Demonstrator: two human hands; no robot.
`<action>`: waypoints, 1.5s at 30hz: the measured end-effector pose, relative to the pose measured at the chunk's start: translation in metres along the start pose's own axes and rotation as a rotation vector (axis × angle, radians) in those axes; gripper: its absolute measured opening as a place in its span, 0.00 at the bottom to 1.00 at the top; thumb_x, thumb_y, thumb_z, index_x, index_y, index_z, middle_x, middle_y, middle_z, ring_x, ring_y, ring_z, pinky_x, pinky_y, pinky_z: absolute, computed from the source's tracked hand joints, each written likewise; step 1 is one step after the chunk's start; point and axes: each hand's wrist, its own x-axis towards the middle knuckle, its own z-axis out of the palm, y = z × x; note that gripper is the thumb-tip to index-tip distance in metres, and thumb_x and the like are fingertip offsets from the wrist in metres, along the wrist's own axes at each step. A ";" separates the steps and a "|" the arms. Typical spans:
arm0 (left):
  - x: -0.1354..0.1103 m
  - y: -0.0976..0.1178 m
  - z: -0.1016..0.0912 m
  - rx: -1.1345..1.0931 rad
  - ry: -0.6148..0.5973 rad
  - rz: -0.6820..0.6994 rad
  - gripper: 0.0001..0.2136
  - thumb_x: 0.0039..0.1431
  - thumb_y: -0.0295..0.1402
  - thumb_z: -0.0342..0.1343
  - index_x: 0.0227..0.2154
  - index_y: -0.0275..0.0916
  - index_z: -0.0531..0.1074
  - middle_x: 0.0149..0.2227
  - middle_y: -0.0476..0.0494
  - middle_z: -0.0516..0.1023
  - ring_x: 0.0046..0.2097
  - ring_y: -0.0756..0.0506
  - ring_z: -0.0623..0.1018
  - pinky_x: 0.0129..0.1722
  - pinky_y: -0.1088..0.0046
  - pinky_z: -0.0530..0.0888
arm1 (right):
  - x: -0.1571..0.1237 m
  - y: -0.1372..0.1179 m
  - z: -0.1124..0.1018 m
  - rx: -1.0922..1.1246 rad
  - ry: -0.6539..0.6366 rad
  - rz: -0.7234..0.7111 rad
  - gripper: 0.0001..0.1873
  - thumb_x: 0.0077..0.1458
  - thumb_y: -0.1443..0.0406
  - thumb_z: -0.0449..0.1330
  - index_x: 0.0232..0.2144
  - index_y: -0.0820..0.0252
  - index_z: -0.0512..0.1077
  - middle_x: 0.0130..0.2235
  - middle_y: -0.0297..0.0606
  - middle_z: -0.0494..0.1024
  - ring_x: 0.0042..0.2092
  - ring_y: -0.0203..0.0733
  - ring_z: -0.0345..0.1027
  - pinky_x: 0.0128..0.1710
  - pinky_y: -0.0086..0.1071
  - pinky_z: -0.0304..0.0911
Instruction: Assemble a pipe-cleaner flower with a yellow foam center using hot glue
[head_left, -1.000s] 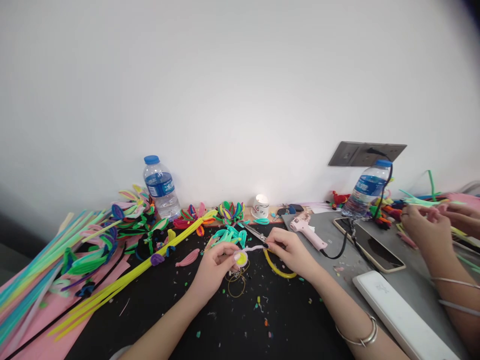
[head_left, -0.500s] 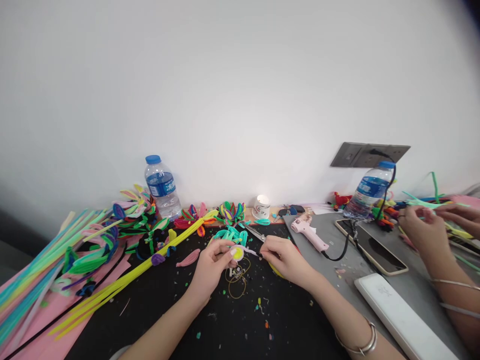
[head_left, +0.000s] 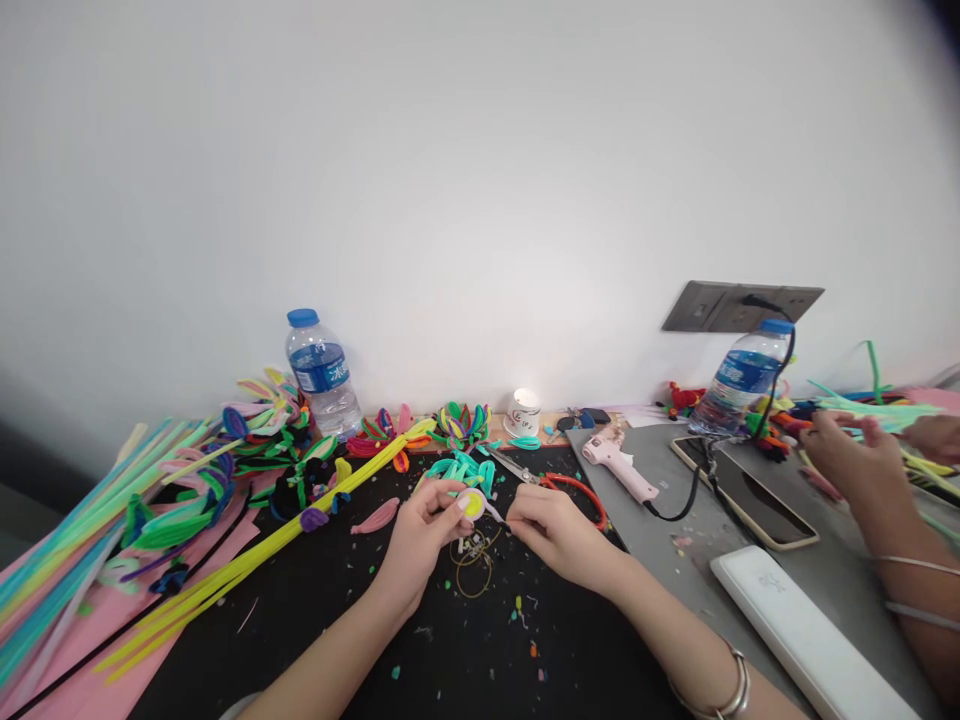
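Observation:
My left hand is closed, pinching a small coiled disc of pipe cleaner with a yellow centre and a pale rim. From the coil a short pale tail runs right to my right hand, whose thumb and fingers are pressed together at its end. Behind that hand lie scissors with orange-red handles, their blades pointing back left. Bent turquoise pipe cleaners lie just beyond the coil. Below it, on the black mat, are thin rubber bands and scraps.
Pipe cleaner bundles and flowers fill the left side, near a water bottle. A paper cup stands by the wall. Rightward are a pink glue gun, a phone, a white case and another person's hands.
My right hand has moved slightly left toward the coil, uncovering the scissors' handles. Less of the pale tail shows between my hands. The other person's hands have moved apart.

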 end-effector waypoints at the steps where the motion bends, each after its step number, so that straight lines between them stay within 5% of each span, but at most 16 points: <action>1: -0.001 0.000 0.000 -0.001 0.003 0.001 0.16 0.40 0.38 0.68 0.31 0.37 0.74 0.23 0.52 0.74 0.27 0.50 0.75 0.31 0.74 0.76 | 0.000 -0.001 0.001 -0.001 -0.003 -0.004 0.11 0.61 0.70 0.51 0.27 0.59 0.67 0.29 0.34 0.67 0.30 0.36 0.62 0.31 0.27 0.58; 30: -0.008 -0.007 0.010 -0.094 -0.006 -0.048 0.19 0.38 0.40 0.69 0.34 0.38 0.72 0.23 0.52 0.74 0.29 0.49 0.77 0.33 0.72 0.76 | 0.000 -0.003 0.018 0.002 -0.017 -0.015 0.10 0.60 0.72 0.52 0.27 0.59 0.66 0.29 0.33 0.65 0.30 0.35 0.61 0.30 0.26 0.56; 45: -0.006 -0.012 0.009 0.004 -0.008 0.049 0.17 0.41 0.39 0.67 0.33 0.38 0.72 0.20 0.53 0.73 0.25 0.50 0.72 0.28 0.75 0.69 | 0.001 -0.005 0.023 -0.004 0.024 -0.015 0.11 0.61 0.71 0.51 0.27 0.60 0.68 0.27 0.33 0.66 0.29 0.36 0.61 0.28 0.27 0.55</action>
